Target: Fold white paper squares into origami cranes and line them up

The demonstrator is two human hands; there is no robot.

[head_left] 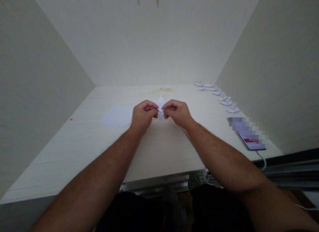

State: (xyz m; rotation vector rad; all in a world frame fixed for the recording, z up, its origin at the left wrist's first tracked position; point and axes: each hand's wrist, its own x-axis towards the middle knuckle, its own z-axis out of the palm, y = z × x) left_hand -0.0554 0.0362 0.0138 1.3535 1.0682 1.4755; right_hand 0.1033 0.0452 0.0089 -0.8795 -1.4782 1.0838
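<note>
A small folded piece of white paper (160, 101), pointed at the top, is held up over the middle of the table between my two hands. My left hand (146, 113) pinches its left side between thumb and fingers. On the opposite side, my right hand (175, 111) grips the paper in the same kind of pinch. Part of the paper's lower half shows between the fingertips; its edges are covered by them. Just left of my left hand lies a stack of white paper sheets (116, 115).
Several white folded paper cranes (225, 99) stand in a line along the table's right side. Nearer me lies a phone (246, 135) with a white cable (262, 159). Walls enclose the table (159, 152) at the back and sides. A small red speck (71, 119) lies far left.
</note>
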